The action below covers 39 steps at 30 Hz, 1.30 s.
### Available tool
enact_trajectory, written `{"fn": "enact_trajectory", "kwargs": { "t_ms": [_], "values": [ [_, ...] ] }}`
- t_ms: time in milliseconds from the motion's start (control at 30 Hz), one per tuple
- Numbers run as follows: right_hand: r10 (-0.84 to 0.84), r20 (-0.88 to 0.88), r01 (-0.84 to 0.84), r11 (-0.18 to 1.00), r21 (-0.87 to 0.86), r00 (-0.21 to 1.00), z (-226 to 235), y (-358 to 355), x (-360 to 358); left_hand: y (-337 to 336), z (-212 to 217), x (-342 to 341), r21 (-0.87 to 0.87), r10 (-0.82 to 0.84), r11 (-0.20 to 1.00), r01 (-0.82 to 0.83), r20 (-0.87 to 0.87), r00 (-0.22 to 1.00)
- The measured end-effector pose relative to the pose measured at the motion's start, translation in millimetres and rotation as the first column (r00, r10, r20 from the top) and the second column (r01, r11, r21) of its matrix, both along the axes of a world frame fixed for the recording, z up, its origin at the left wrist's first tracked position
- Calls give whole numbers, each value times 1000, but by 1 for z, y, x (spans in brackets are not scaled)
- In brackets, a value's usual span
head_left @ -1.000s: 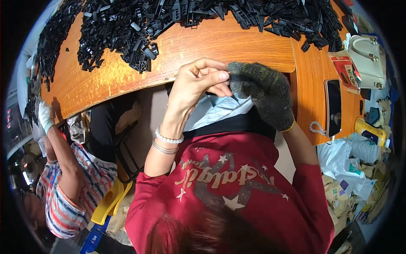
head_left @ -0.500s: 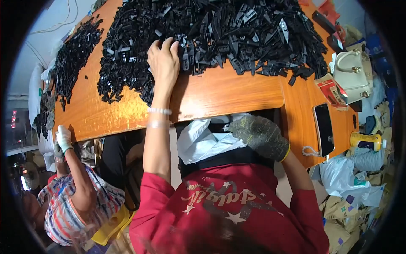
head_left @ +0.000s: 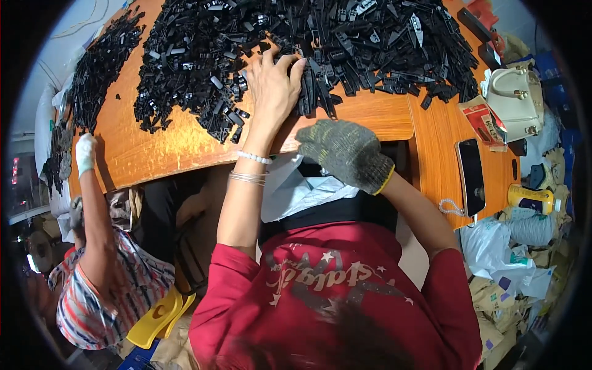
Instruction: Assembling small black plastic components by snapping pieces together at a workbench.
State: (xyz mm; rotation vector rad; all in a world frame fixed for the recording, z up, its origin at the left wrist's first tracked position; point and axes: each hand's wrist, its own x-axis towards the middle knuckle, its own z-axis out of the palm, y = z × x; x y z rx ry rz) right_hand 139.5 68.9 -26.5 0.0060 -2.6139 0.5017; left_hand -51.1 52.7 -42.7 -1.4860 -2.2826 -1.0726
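Small black plastic parts [head_left: 185, 68] lie in a wide heap across the far side of the wooden table [head_left: 345, 117]. My bare left hand [head_left: 274, 83], with bracelets at the wrist, rests on the heap's near edge. Its fingers are spread, touching several long narrow parts. My right hand [head_left: 345, 151], in a grey knit glove, hangs over the table's front edge, fingers stretched toward the left wrist; nothing shows in it, though its palm is hidden. Under it, a white plastic bag [head_left: 308, 197] lies open on my lap.
A co-worker's gloved hand [head_left: 85, 153] is at the table's left end, by a second pile of black parts [head_left: 102, 74]. To the right lie a phone [head_left: 472, 179], a red packet [head_left: 483, 122], a cream handbag [head_left: 518, 105] and a yellow bottle [head_left: 531, 200].
My left hand has moved right and slightly nearer, with some parts shifted beside it. My right hand has risen from the bag to the table edge. The co-worker's hand has moved up.
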Motion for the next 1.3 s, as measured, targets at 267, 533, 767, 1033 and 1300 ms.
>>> {"fn": "enact_trajectory", "kwargs": {
  "t_ms": [267, 533, 767, 1033, 1300],
  "values": [
    [-134, -80, 144, 980, 134, 988, -4, -6, 9, -39, 20, 12, 373, -133, 920, 118, 16, 991],
    [-357, 25, 346, 884, -315, 934, 5, -32, 14, -52, 23, 58, -33, 37, 999, -35, 62, 997],
    [-415, 134, 427, 774, -468, 900, 2, -33, 25, -42, 16, 47, 300, -177, 953, -42, 665, 726],
    [-548, 193, 532, 570, -626, 814, -9, -38, 24, -93, 21, 65, 503, -449, 860, -87, 827, 337],
    [-322, 34, 238, 622, -746, 946, -17, -29, 33, -121, 8, 68, 240, -94, 970, 36, 237, 967]
  ]
}}
